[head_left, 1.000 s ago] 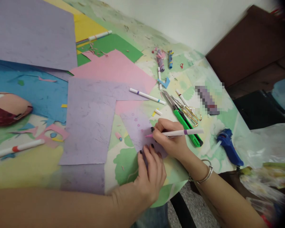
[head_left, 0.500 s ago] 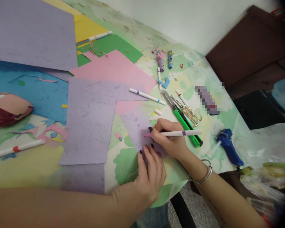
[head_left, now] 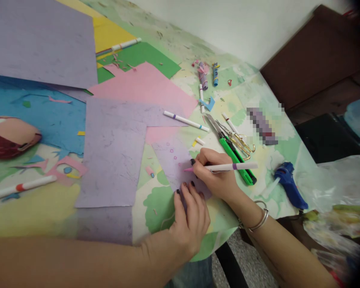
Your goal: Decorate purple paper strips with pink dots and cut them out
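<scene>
splashy green, white and yellow cloth (head_left: 156, 206) covers the table, and a pale wall (head_left: 228, 28) stands behind it, far past the fingers. the right hand (head_left: 218, 182) has its thumb and fingers pinched close around a white pen (head_left: 225, 167) with a purple band and a pink tip. the left hand (head_left: 187, 224) lies back side up, with its fingers nearly straight and only small gaps between them, gripping nothing. its fingertips press on the paper being marked, a small purple strip (head_left: 169, 162). from the left fingertips the strip reaches away and a bit to the left, and its near end goes under the hands, so its long way runs on a slant. a row of little pink rings (head_left: 172, 151) goes down it from the far end toward the pen tip. the left fingertips are right on the strip, and the pen tip is just past them, held by the right hand. i can't tell if the tip is touching the paper. left of the left fingers lies a big purple sheet (head_left: 111, 160), partly over a pink sheet (head_left: 147, 86). just past the right hand's knuckles are a green cutter (head_left: 232, 157) and gold scissors (head_left: 233, 136). farther right sits a blue glue gun (head_left: 288, 184)
</scene>
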Tool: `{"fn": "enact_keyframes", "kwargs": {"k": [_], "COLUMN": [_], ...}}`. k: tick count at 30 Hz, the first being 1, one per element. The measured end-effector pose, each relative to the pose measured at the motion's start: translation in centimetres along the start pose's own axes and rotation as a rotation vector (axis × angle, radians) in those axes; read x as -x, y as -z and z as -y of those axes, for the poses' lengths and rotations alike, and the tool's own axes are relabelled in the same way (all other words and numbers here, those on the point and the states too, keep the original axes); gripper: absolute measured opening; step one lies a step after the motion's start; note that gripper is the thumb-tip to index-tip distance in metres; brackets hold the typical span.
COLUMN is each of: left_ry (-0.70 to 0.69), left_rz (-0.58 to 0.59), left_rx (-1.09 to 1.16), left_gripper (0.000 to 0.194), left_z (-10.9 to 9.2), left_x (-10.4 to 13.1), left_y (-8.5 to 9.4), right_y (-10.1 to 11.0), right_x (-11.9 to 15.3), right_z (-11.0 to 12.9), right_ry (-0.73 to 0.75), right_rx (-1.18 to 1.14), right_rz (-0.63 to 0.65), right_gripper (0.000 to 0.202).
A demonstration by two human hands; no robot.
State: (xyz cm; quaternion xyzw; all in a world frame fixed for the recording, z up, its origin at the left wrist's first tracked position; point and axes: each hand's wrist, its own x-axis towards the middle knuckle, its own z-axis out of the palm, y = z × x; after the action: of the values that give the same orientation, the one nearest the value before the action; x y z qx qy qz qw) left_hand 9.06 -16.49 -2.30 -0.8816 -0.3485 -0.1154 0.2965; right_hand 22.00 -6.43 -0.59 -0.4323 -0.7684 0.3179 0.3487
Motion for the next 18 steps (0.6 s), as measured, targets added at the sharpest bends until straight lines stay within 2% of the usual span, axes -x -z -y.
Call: {"fn": "enact_keyframes", "kwargs": {"k": [18], "left_ry": [-0.004], "left_rz": [0.008], "left_rx": [-0.004], "left_gripper": [0.042], "left_z": [-0.06], "left_x": [0.04], "left_y": [-0.09], "right_y": [0.10], "right_x": [0.04], "right_z": [0.20], "right_ry": [0.002], "right_rx": [-0.017], "right_rz": [0.031], "right_gripper": [0.032]}}
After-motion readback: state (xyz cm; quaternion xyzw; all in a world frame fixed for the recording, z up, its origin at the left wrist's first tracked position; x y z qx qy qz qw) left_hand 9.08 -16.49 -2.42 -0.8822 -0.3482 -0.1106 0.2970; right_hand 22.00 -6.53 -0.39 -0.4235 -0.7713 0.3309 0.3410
